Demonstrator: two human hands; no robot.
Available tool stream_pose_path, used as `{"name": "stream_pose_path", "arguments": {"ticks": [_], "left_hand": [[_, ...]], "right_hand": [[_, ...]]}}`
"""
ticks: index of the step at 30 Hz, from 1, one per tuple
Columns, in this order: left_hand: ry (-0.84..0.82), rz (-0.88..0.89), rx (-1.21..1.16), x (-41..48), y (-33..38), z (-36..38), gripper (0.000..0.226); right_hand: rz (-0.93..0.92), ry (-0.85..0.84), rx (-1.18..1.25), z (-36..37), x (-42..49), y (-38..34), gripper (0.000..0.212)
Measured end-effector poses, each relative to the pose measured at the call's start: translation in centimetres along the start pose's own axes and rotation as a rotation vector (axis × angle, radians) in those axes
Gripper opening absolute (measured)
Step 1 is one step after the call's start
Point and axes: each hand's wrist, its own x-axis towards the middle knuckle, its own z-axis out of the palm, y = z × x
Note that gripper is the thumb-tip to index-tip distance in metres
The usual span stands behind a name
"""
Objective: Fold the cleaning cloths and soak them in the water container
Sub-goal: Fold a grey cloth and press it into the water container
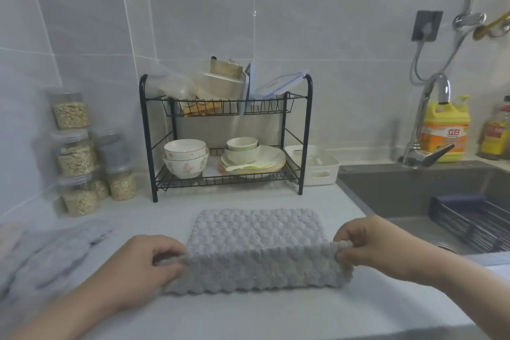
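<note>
Far to the left of the black dish rack (226,132), and nearer the person, more grey cloths (47,259) lie in a loose pile on the counter (276,312). They look blurry, and I think they are not folded yet. In front of the rack, a bit to its left, the left hand (146,265) pinches the near left corner of the bumpy grey cloth (256,232) with curled fingers and thumb. This cloth lies flat right in front of the rack, but its near edge is lifted up off the counter. In front of the rack, a bit to its right, the right hand (369,243) pinches the near right corner the same way. So this looks like the folding step, with the first fold just starting. Next, I think both hands need to carry the lifted edge toward the rack and lay it on the far edge, with the corners lined up. A white tub (317,165) sits just right of the rack. It may be the water container, but I cannot tell if it holds water. The sink (414,188) is further right.
</note>
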Motion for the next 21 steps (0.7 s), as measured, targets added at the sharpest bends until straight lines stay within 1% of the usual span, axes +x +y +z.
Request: {"name": "stream_pose_path", "arguments": {"ticks": [2,5,9,13,17,21], "left_hand": [[0.054,-0.009,-0.034,1.2,0.3,0.1,0.026],[0.125,-0.026,-0.099,3.9,0.8,0.5,0.018],[0.12,-0.068,-0.104,8.8,0.5,1.9,0.013],[0.087,-0.058,0.014,13.4,-0.3,3.8,0.011],[0.032,-0.072,0.167,16.3,-1.6,5.2,0.011],[-0.011,-0.02,0.279,17.3,-2.6,6.0,0.013]], "right_hand": [[0.001,0.053,0.033,0.1,0.7,-0.1,0.008],[0.041,0.161,0.037,0.3,2.7,0.2,0.012],[0.08,0.261,-0.114,0.9,6.6,1.3,0.012],[0.109,0.291,-0.201,1.7,10.6,2.6,0.011],[0.137,0.292,-0.288,2.4,13.6,3.8,0.023],[0.14,0.325,-0.365,2.6,15.1,4.2,0.024]]}}
